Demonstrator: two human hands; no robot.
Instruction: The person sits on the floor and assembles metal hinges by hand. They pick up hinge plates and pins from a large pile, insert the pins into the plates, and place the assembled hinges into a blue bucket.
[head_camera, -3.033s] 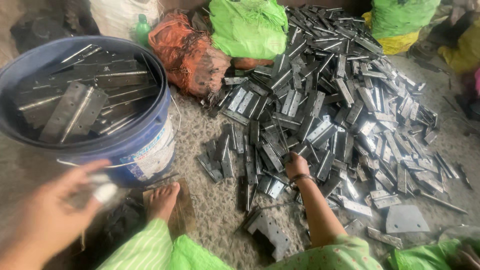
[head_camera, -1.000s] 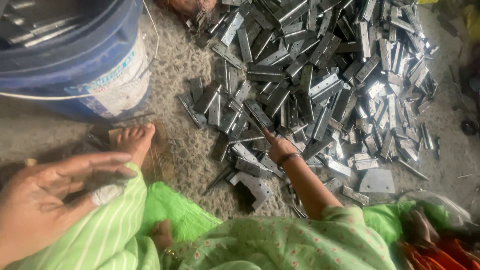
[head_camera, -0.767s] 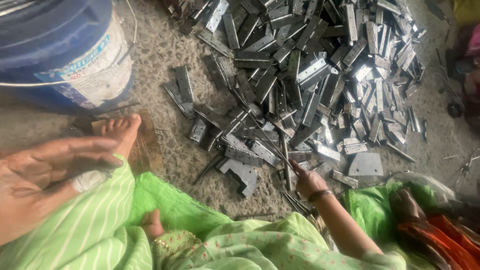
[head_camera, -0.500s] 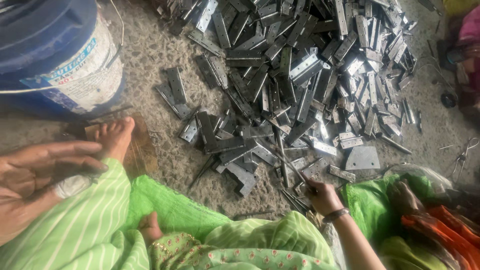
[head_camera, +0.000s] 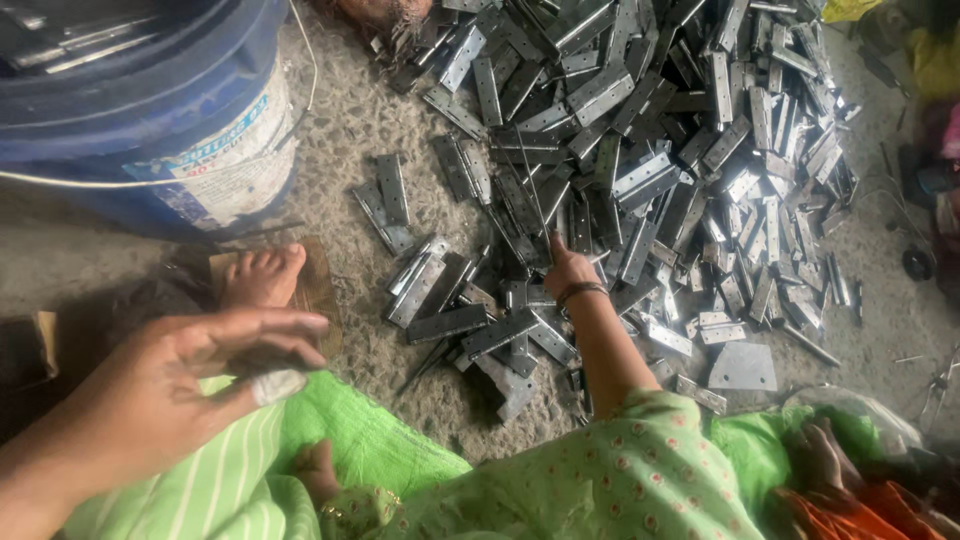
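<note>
On the rough concrete floor (head_camera: 340, 140), beside a blue bucket (head_camera: 150, 130) with metal strips inside, a wide heap of grey metal hinges (head_camera: 640, 150) lies spread out. At the heap's near edge the right hand (head_camera: 565, 270) rests on the hinges, pinching a thin metal rod (head_camera: 530, 185) that points away over the pile, though how the fingers close on it is hard to tell. Nearer the camera the left hand (head_camera: 190, 385) hovers empty above a green-clad knee, fingers (head_camera: 285, 322) spread and loosely curled, one wrapped in white tape, near a bare foot (head_camera: 262, 277).
</note>
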